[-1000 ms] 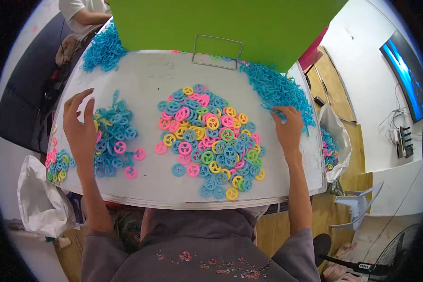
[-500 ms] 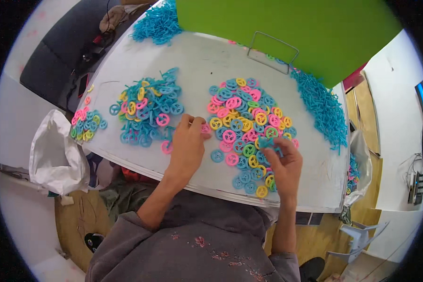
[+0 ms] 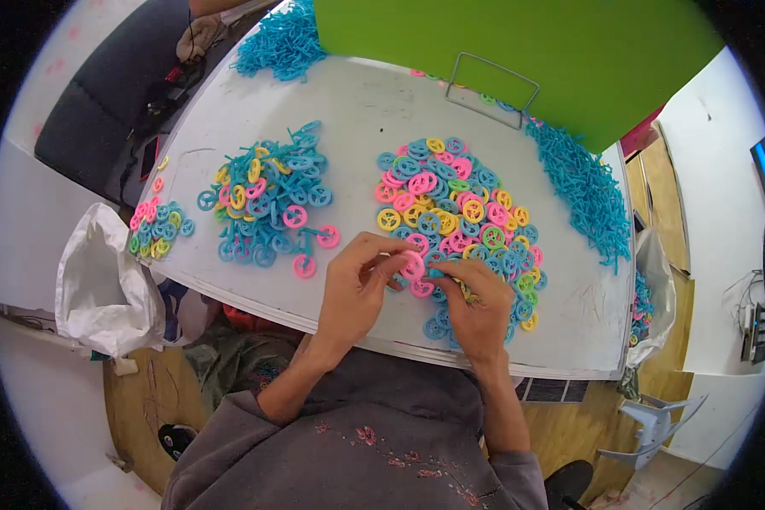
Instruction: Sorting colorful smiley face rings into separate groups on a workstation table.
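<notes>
Drawn closer, the left hand [image 3: 354, 289] pinches a pink spoked plastic wheel [image 3: 413, 266] and the right hand [image 3: 479, 308] grips a slim, half-hidden teal stick [image 3: 434, 271] over the near left edge of a bumpy wheel heap [image 3: 476, 210].

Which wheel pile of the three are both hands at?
The rightmost wheel pile: left hand and right hand reach its near side; the other two lie left, untouched.
</notes>
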A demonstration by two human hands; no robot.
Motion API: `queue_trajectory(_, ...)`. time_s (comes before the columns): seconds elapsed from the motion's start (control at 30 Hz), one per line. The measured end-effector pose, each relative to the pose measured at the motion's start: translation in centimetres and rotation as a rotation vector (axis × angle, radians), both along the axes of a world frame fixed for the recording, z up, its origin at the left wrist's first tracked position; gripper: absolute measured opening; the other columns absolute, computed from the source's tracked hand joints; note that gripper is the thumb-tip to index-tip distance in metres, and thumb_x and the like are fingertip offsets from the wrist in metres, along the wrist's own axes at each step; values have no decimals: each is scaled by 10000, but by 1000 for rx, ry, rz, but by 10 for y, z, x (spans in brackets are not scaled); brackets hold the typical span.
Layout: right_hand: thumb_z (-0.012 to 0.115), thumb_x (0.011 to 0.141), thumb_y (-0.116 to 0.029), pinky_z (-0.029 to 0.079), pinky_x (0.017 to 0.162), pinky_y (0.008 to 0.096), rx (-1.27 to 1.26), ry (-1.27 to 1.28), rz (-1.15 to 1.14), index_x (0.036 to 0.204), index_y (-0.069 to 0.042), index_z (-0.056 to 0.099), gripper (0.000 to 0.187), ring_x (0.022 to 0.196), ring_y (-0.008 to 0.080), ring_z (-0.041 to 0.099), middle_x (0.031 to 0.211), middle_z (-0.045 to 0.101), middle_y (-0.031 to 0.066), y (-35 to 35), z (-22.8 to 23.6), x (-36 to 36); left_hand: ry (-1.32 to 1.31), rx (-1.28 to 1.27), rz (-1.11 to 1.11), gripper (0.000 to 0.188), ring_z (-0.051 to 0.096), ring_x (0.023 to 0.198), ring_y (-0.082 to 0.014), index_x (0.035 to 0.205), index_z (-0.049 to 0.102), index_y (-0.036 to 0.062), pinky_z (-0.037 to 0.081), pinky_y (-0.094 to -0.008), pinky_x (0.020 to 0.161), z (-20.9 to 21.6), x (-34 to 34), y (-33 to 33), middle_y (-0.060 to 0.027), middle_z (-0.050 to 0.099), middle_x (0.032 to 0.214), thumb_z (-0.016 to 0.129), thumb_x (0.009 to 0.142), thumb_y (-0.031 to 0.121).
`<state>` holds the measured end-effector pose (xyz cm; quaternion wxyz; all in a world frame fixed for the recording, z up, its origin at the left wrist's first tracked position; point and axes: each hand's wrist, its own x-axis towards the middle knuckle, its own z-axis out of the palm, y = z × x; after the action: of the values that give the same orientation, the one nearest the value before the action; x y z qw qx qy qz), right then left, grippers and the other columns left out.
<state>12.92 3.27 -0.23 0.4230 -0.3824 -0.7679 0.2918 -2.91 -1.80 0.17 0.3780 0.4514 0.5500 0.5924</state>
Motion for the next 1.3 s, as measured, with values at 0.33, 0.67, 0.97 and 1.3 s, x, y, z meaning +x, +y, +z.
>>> queue_trajectory(0.33,667,695,106,481,617,276,18,-21,-6,890,-21,694,234,717,205,627,795,643,102,0,-1,7,-207,-156,-74,60,625,865,-154,971,526,-30,590,-305,685,-1,1,0,-86,593,928,491,928,-6)
queue_trajectory(0.67,688,674,92,467,601,290,21,-89,94,886,-42,704,252,690,209,610,788,632,92,3,9,15,-333,-233,-105,21,592,791,-125,908,512,-5,571,-301,698,-10,3,8,-60,585,859,500,924,-2)
queue_trajectory(0.97,733,697,27,461,606,264,-111,-65,27,879,3,688,189,666,172,609,734,643,95,-3,13,10,-206,-26,5,42,605,771,-130,925,506,-14,582,-295,658,-14,24,4,-68,582,851,466,937,-18)
queue_trajectory(1.3,746,774,-113,439,559,222,-687,207,-1,916,23,693,203,608,69,544,714,669,65,3,3,14,4,124,17,126,620,775,-155,917,520,-31,566,-273,630,-13,24,5,-102,586,889,420,904,-106)
